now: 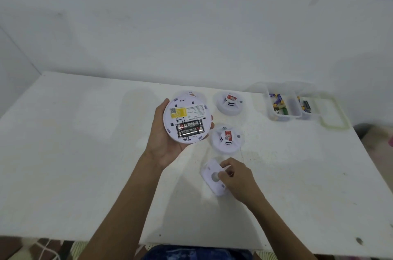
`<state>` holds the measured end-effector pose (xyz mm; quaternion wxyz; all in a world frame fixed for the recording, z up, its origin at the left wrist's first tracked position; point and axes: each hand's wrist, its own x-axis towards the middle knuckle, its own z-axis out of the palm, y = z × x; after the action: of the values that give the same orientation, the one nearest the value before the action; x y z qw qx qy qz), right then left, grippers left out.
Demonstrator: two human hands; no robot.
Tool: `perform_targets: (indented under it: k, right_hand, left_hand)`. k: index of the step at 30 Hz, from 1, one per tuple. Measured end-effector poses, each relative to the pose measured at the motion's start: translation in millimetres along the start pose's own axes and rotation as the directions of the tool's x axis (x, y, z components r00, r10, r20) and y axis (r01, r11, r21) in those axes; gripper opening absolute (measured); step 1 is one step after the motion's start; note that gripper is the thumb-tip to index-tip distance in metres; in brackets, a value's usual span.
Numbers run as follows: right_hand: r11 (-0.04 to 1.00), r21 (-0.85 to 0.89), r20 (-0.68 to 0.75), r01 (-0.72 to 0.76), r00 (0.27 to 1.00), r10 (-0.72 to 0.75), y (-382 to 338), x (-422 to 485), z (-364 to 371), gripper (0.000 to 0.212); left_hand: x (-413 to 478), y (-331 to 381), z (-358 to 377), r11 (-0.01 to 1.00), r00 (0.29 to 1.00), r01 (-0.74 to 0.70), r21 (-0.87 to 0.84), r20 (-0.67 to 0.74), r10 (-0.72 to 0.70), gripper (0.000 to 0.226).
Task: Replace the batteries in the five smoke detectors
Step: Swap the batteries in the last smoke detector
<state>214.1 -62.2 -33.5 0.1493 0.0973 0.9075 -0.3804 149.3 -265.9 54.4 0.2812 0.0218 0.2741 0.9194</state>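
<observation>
Above the white surface [85, 153], left grip [163, 144] clasps the round white plastic smoke detector [188, 120], black batteries [190, 128] exposed; right grip [236, 176] pinches a white backplate [212, 176]. Risk: one-handed hold, detector tips, cells spill.

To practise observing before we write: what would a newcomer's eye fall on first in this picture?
The upturned smoke detector held in the left hand above the middle of the table, with its two black Eveready batteries showing. Nearer the camera, the right hand pinches a white mounting plate. At far right, clear tubs hold loose batteries.
</observation>
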Motion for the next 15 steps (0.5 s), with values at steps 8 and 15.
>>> perform_targets:
  k: [8,15]
  right_hand:
    - [0.937,-0.348,-0.101,0.004,0.994,-0.042,8,-1,13,0.024]
    - [0.94,-0.06,-0.394,0.337,0.857,-0.332,-59,-22,-22,0.003]
  left_hand:
    - [-5,2,-9,0.999,1.0,0.015,-0.032,-0.011,-0.015,0.064]
    - [-3,1,-9,0.998,1.0,0.014,-0.058,-0.017,-0.015,0.074]
